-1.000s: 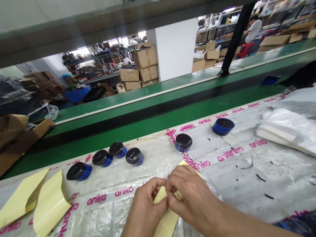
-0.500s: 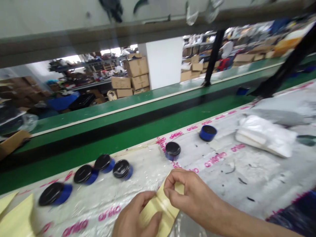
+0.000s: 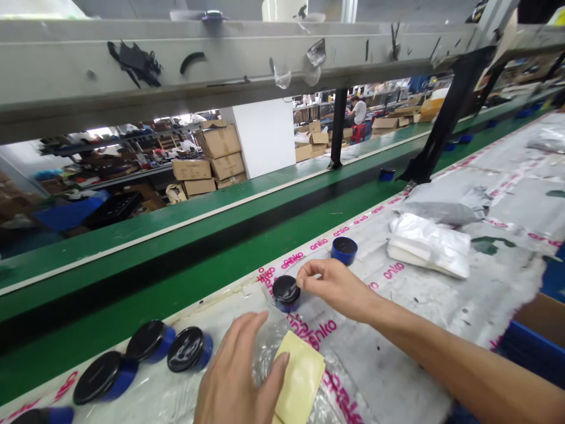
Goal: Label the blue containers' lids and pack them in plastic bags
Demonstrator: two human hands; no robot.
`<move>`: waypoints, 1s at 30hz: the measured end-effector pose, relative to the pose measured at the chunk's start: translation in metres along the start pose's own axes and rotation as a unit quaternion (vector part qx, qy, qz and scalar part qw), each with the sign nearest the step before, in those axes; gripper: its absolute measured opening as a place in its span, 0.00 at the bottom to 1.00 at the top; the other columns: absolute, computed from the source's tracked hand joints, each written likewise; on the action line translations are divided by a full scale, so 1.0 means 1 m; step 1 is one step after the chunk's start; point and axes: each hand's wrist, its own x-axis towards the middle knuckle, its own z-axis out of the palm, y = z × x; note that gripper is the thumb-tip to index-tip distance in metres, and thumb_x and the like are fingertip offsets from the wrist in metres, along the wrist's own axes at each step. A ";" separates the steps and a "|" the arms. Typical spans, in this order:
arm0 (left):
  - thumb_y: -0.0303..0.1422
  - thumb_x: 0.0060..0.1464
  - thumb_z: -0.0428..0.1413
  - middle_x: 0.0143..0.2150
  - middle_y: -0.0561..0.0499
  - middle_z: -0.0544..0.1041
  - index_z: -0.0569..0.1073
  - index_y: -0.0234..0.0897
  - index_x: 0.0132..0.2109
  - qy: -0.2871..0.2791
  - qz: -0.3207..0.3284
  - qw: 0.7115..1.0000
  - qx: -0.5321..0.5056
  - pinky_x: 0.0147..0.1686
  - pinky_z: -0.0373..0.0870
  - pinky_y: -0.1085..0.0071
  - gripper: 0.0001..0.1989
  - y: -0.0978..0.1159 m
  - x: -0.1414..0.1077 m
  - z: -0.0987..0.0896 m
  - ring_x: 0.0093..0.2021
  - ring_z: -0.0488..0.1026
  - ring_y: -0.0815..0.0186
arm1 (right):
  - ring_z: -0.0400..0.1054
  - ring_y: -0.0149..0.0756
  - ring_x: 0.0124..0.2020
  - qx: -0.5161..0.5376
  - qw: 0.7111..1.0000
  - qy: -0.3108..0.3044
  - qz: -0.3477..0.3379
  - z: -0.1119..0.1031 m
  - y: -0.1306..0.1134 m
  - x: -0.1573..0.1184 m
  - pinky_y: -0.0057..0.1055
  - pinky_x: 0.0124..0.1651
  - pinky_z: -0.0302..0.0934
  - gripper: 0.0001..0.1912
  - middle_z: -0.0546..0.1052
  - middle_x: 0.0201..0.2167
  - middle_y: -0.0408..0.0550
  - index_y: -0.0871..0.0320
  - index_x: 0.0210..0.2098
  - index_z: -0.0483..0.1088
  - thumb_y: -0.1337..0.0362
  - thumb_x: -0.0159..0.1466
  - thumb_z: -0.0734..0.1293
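My left hand (image 3: 241, 368) is low in the middle, with its thumb pressed on a pale yellow paper sheet (image 3: 302, 371) and its other fingers stretched beside it. My right hand (image 3: 329, 285) reaches forward in a pinch, thumb and forefinger together. Its fingertips meet the right edge of a round jar's black lid (image 3: 285, 288); whatever they pinch is too small to make out. Just behind that hand stands another blue jar with a dark top (image 3: 344, 250). Left of my left hand, several similar jars stand in a cluster, including a shiny-lidded one (image 3: 189, 348).
Plastic sheeting with pink lettering (image 3: 392, 330) covers the table. A white plastic packet (image 3: 428, 244) lies to the right. Beyond the table edge runs a green conveyor (image 3: 212, 268), with a black post (image 3: 435, 135) rising beside it. A beam (image 3: 247, 56) crosses overhead. A person (image 3: 358, 111) sits far back.
My right hand has left the yellow sheet and moved forward to the black-lidded jar. My left hand stays with the sheet. The camera view has shifted, showing more of the overhead beam.
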 end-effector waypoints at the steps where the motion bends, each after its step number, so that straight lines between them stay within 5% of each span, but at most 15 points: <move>1: 0.41 0.57 0.57 0.61 0.46 0.72 0.70 0.47 0.59 -0.015 0.011 1.000 -0.015 0.54 0.71 0.55 0.22 0.003 0.012 0.005 0.58 0.72 0.51 | 0.66 0.33 0.32 0.013 1.000 -0.003 -0.005 0.000 0.001 0.002 0.29 0.35 0.58 0.07 0.76 0.30 0.44 0.59 0.30 0.73 0.65 0.58 0.64; 7: 0.36 0.55 0.58 0.69 0.38 0.62 0.59 0.37 0.67 -0.070 0.028 0.997 -0.025 0.64 0.60 0.49 0.34 0.011 0.058 0.036 0.69 0.59 0.48 | 0.65 0.32 0.32 0.109 0.993 -0.024 0.027 0.004 0.016 0.013 0.27 0.33 0.57 0.05 0.75 0.33 0.45 0.60 0.27 0.70 0.65 0.56 0.64; 12: 0.31 0.54 0.56 0.65 0.37 0.68 0.57 0.35 0.68 -0.106 -0.020 0.993 -0.046 0.60 0.63 0.49 0.35 0.012 0.073 0.046 0.63 0.67 0.48 | 0.63 0.30 0.31 0.131 0.990 -0.028 0.040 0.005 0.024 0.017 0.25 0.30 0.56 0.05 0.74 0.34 0.45 0.60 0.27 0.71 0.65 0.55 0.64; 20: 0.30 0.43 0.63 0.56 0.44 0.74 0.65 0.40 0.60 0.003 -0.051 0.996 -0.067 0.56 0.67 0.53 0.36 0.002 0.074 0.060 0.57 0.71 0.51 | 0.60 0.29 0.29 0.165 0.984 -0.021 0.060 0.009 0.018 0.013 0.26 0.30 0.55 0.06 0.74 0.37 0.47 0.60 0.24 0.68 0.63 0.52 0.65; 30: 0.29 0.41 0.63 0.54 0.45 0.73 0.69 0.40 0.53 -0.025 -0.046 0.992 -0.113 0.54 0.67 0.55 0.28 0.002 0.074 0.061 0.54 0.72 0.52 | 0.63 0.32 0.32 0.164 0.985 -0.026 0.043 0.009 0.014 0.009 0.29 0.34 0.56 0.05 0.75 0.38 0.48 0.59 0.24 0.69 0.63 0.51 0.65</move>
